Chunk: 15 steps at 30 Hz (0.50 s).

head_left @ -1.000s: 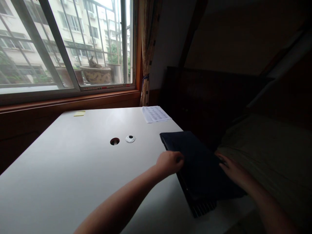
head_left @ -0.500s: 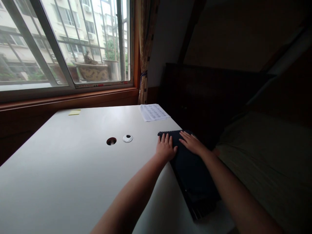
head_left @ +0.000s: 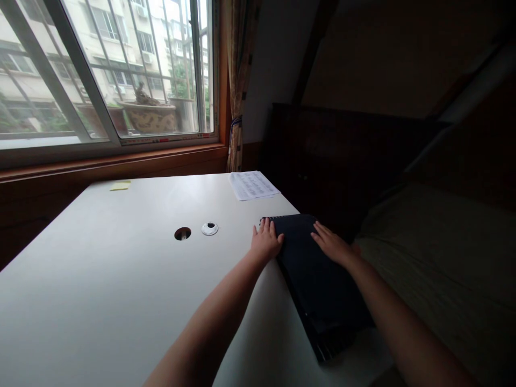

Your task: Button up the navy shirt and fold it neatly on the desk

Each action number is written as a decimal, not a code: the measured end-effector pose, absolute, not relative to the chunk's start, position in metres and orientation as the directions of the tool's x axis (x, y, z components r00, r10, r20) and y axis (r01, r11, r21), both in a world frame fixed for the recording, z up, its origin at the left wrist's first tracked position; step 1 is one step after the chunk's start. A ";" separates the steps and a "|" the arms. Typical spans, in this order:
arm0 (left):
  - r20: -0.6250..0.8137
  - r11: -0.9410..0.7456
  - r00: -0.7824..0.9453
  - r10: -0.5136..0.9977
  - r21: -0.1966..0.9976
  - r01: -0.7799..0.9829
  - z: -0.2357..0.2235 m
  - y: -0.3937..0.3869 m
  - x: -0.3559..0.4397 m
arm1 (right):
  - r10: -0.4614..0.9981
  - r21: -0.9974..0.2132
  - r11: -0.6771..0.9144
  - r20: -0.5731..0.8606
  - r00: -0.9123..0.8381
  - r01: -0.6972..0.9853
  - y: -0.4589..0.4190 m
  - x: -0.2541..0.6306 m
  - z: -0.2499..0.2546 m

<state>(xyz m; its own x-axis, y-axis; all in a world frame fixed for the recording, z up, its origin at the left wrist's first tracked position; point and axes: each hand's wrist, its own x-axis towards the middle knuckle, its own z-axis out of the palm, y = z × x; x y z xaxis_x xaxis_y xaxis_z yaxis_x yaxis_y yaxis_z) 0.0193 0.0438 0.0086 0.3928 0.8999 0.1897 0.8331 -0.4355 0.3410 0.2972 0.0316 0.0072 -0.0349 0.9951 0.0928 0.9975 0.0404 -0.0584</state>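
Note:
A folded dark navy cloth [head_left: 318,279] lies along the right edge of a white table [head_left: 121,279]. My left hand [head_left: 265,241] lies flat with fingers stretched out on the cloth's far left corner, partly on the table. My right hand [head_left: 332,244] rests flat and open on the cloth's far right part, near the table's edge. Neither hand holds anything.
A round cable hole [head_left: 182,233] and its white cap [head_left: 209,229] sit in the table's middle. A printed sheet [head_left: 253,186] lies at the far right corner, a yellow sticky note [head_left: 120,186] at the far left. A window [head_left: 105,70] is behind; a bed [head_left: 443,269] is at the right.
Both hands went from gripping the cloth's near sides to lying flat on its far end. Since half a second ago my right hand has slid right, apart from the left.

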 end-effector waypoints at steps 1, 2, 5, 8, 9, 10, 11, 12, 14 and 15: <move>0.210 -0.457 0.408 0.888 0.331 0.825 0.013 0.039 0.021 | 0.995 -0.052 0.036 0.093 -0.031 0.998 0.024 0.299 0.006; 0.233 -0.490 0.434 0.870 0.319 0.811 0.018 0.033 0.023 | 0.995 -0.042 0.032 0.096 -0.028 0.999 0.016 0.300 0.004; 0.297 -0.623 0.551 0.780 0.273 0.734 0.032 0.004 0.039 | 0.989 0.028 0.050 0.137 -0.054 0.998 -0.011 0.304 -0.005; 0.354 -0.750 0.665 0.657 0.227 0.621 0.036 -0.035 0.060 | 0.971 0.098 0.096 0.208 -0.115 0.991 -0.038 0.309 -0.013; 0.370 -0.774 0.684 0.629 0.217 0.595 0.035 -0.047 0.066 | 0.966 0.102 0.107 0.226 -0.127 0.989 -0.047 0.311 -0.015; 0.377 -0.783 0.690 0.617 0.214 0.584 0.034 -0.058 0.070 | 0.961 0.097 0.113 0.241 -0.133 0.989 -0.055 0.314 -0.016; 0.378 -0.782 0.688 0.619 0.214 0.586 0.031 -0.068 0.074 | 0.958 0.087 0.116 0.254 -0.134 0.989 -0.062 0.317 -0.017; 0.376 -0.775 0.681 0.628 0.216 0.595 0.028 -0.075 0.075 | 0.956 0.071 0.117 0.264 -0.132 0.991 -0.069 0.320 -0.017; 0.375 -0.757 0.663 0.648 0.217 0.616 0.023 -0.085 0.074 | 0.954 0.021 0.121 0.273 -0.122 0.992 -0.082 0.326 -0.018; 0.379 -0.751 0.656 0.653 0.217 0.623 0.020 -0.087 0.072 | 0.954 -0.013 0.123 0.276 -0.114 0.992 -0.087 0.328 -0.019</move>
